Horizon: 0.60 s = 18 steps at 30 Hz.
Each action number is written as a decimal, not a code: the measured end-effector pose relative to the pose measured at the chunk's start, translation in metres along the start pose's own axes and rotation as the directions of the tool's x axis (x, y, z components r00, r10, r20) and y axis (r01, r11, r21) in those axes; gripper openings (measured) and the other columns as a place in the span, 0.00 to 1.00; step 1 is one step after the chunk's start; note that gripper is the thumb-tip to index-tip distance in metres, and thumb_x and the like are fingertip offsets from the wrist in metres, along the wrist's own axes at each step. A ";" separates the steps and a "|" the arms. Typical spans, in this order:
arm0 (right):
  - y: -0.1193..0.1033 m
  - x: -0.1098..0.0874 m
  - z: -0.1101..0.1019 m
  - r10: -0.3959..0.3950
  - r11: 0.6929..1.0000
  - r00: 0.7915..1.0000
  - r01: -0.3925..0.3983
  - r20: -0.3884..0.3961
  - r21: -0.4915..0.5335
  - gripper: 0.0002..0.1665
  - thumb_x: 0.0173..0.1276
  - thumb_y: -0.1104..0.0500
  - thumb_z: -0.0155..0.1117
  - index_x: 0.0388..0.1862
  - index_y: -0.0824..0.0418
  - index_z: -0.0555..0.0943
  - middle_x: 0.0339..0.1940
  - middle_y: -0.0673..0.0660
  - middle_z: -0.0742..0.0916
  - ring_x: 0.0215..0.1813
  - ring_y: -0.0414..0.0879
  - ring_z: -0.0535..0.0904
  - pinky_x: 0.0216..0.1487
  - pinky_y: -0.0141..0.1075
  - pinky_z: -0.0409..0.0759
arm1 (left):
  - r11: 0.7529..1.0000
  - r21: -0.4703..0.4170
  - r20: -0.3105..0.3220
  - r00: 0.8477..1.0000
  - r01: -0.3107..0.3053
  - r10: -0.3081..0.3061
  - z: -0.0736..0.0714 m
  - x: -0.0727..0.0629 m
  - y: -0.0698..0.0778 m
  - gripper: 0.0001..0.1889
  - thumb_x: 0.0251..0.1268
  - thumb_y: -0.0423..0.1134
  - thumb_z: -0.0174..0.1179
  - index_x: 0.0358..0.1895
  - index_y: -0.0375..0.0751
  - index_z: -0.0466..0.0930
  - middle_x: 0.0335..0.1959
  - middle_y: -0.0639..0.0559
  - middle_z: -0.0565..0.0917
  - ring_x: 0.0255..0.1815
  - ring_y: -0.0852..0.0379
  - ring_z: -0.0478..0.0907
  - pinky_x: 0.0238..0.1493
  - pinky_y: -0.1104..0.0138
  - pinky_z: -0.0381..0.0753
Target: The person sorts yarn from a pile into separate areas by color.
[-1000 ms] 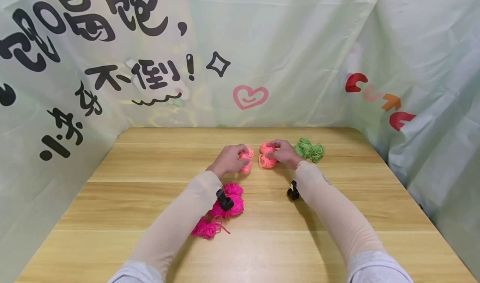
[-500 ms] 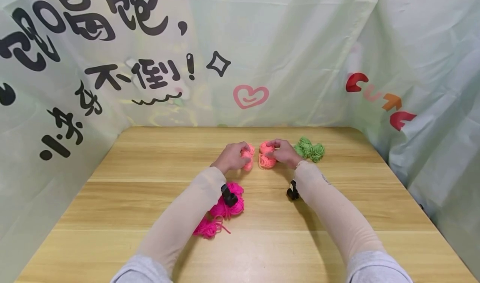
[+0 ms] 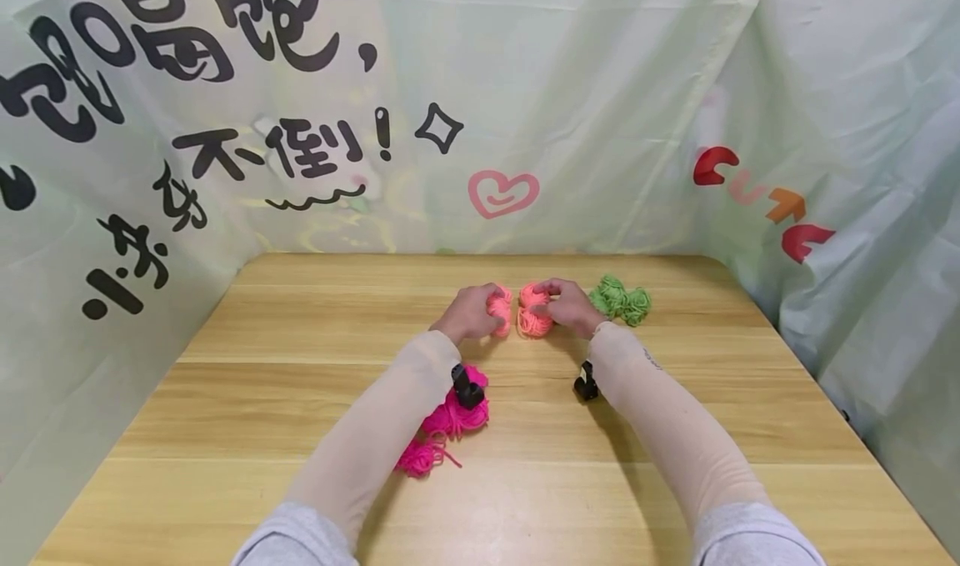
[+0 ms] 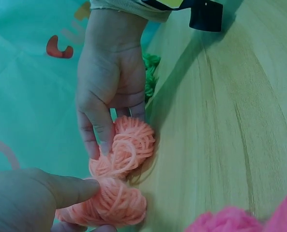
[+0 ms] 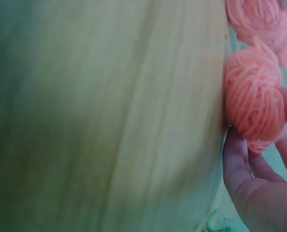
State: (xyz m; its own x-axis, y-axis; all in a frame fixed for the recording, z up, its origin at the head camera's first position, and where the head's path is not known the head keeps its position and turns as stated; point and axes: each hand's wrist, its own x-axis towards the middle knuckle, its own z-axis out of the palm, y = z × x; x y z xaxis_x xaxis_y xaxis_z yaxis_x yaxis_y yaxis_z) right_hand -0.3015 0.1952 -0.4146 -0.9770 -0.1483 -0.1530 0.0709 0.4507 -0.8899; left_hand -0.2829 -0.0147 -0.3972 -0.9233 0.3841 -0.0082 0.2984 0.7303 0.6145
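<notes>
Two coral yarn skeins lie side by side toward the far part of the table, a narrow gap between them in the head view. My left hand (image 3: 467,314) grips the left coral skein (image 3: 501,309), thumb on its near side, as the left wrist view shows. Around the right coral skein (image 3: 533,323) curl the thumb and fingers of my right hand (image 3: 574,308). In the right wrist view this skein (image 5: 254,96) sits between thumb and fingers, while the other skein (image 5: 262,21) shows at the top edge. Part of each skein is hidden by the fingers.
Green yarn (image 3: 618,301) lies just right of my right hand. Magenta yarn (image 3: 471,417) sits nearer, partly under my left forearm, with a loose strand and a smaller bundle (image 3: 420,458). A printed curtain (image 3: 585,116) stands behind the wooden table (image 3: 600,483).
My left hand has moved slightly right with its coral skein, narrowing the gap to the other one. The right hand and its skein have stayed almost still.
</notes>
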 end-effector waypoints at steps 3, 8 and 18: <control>0.001 0.000 0.000 0.000 1.000 1.000 0.000 0.000 -0.004 0.25 0.64 0.66 0.66 0.61 0.64 0.74 0.62 0.64 0.73 0.58 0.56 0.73 0.40 0.35 0.78 | 1.000 0.001 0.004 1.000 0.007 -0.007 0.002 0.001 0.001 0.26 0.61 0.36 0.65 0.64 0.44 0.72 0.55 0.45 0.79 0.50 0.51 0.74 0.49 0.62 0.75; 0.002 0.000 -0.001 -0.014 1.000 1.000 0.014 0.003 -0.027 0.26 0.64 0.64 0.67 0.61 0.64 0.74 0.63 0.65 0.73 0.59 0.57 0.72 0.44 0.38 0.78 | 1.000 0.000 0.001 1.000 0.005 -0.005 0.004 0.001 0.003 0.26 0.61 0.35 0.65 0.64 0.44 0.71 0.54 0.44 0.79 0.50 0.50 0.74 0.49 0.61 0.76; 0.001 0.003 0.000 -0.003 0.999 1.000 0.002 -0.008 -0.037 0.24 0.64 0.65 0.67 0.59 0.64 0.76 0.62 0.64 0.75 0.63 0.57 0.71 0.46 0.38 0.79 | 1.000 -0.020 -0.021 1.000 0.012 -0.012 0.009 0.004 0.005 0.26 0.61 0.36 0.66 0.63 0.45 0.69 0.51 0.44 0.78 0.49 0.51 0.74 0.49 0.62 0.75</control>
State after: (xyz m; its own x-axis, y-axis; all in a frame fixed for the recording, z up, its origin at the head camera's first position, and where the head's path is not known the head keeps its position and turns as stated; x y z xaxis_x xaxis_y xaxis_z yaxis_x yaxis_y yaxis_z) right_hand -0.3042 0.1952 -0.4163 -0.9788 -0.1427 -0.1472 0.0610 0.4825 -0.8737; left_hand -0.2832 -0.0047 -0.4010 -0.9318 0.3630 0.0013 0.2828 0.7236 0.6297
